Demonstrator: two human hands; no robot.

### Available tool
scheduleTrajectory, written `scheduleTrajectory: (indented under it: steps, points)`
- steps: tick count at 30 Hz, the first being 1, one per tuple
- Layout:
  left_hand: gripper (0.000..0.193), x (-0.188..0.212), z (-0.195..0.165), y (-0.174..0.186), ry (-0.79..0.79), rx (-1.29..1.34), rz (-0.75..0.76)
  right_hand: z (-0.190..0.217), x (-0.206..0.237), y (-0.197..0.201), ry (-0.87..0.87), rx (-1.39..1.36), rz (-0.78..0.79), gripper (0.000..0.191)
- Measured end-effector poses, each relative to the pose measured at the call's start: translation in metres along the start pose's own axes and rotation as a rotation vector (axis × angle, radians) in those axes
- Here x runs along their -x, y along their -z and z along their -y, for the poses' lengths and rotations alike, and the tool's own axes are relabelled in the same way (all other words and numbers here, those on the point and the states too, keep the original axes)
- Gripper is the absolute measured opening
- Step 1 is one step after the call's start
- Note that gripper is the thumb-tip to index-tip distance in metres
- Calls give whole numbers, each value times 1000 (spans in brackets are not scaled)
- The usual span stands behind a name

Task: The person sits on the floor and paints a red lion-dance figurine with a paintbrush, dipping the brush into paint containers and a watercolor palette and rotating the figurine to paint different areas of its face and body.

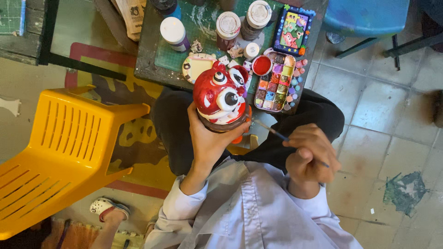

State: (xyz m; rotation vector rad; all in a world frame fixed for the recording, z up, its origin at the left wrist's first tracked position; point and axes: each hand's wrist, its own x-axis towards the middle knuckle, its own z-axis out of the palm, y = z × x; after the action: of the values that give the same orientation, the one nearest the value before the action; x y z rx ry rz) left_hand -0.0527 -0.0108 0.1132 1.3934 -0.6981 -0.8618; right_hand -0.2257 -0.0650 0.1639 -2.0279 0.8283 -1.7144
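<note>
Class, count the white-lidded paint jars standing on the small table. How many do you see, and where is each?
4. One jar at the left, one in the middle, one right of it, and a small one nearer the palette. More may be hidden beyond the top edge.

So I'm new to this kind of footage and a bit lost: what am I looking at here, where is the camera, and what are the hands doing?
There is no machine here. A person wears one camera on the head, so you look straight down at their lap and two bare hands. The left hand grips a red and white figurine with big round eyes. The right hand holds a thin paintbrush, its tip close to the figurine's base. Ahead is a small dark table carrying a paint palette of many coloured wells, several white-capped paint jars, and a small colourful picture frame. A yellow plastic chair stands to the left on the tiled floor.
</note>
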Motion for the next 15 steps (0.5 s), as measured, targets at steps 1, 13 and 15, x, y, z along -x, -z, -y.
scheduleTrajectory:
  steps: [1,13,15]
  points:
    - [98,1,0,0,-3,-19,-3,0,1,0,5,-14,7,45]
    - [97,2,2,2,-4,-34,2,0,2,2,-32,-10,20,45]
    - [98,1,3,2,2,-30,11,2,2,3,-30,-46,2,44]
